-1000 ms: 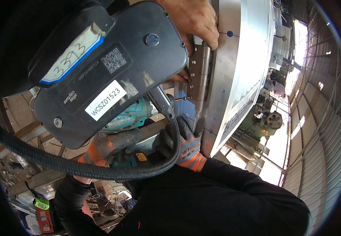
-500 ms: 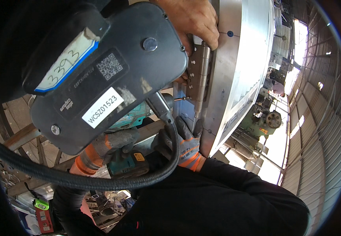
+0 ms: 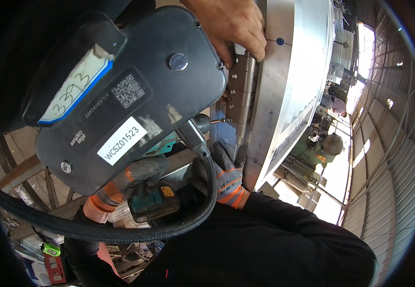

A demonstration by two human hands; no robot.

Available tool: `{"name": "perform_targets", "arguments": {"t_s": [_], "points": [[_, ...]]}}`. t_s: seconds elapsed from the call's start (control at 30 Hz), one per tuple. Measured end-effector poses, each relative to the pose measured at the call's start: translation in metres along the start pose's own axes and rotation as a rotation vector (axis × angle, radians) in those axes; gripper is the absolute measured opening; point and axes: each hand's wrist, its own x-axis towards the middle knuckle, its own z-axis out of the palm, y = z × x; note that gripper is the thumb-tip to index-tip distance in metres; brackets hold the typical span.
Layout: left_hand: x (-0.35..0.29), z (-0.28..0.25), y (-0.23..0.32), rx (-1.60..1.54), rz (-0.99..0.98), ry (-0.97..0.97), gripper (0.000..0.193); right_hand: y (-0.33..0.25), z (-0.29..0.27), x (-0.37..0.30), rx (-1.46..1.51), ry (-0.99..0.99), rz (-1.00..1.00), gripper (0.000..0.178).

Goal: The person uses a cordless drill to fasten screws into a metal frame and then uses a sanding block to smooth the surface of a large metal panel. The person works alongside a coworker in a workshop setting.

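Hinge, stiff slick steel best held by its flat leaves, stands upright on the metal panel, the left hand curled tight over its top, a co-worker's gloved hand steadying below, teal drill alongside.

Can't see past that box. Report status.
Left hand gripping teal drill. Right hand flat at lower end of hinge, on metal panel. Another person's bare hand steadies hinge top. Black box blocks much of view.
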Motion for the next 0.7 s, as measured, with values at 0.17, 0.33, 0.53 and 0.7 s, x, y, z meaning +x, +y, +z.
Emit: {"name": "perform_targets", "arguments": {"t_s": [0.17,0.33,0.53,0.7], "points": [[-0.006,0.011,0.009,0.083,0.008,0.028,0.055,0.005,0.014,-0.001,0.118,-0.100,0.036,0.066],[-0.005,0.017,0.013,0.129,-0.003,0.043,0.057,0.007,0.023,-0.010,0.131,-0.058,0.047,0.065],[-0.005,0.020,0.016,0.166,-0.005,0.051,0.058,0.004,0.024,-0.008,0.138,-0.089,0.065,0.065],[-0.004,0.023,0.018,0.223,-0.012,0.065,0.060,0.001,0.004,-0.001,-0.001,-0.056,0.000,0.065]]}}
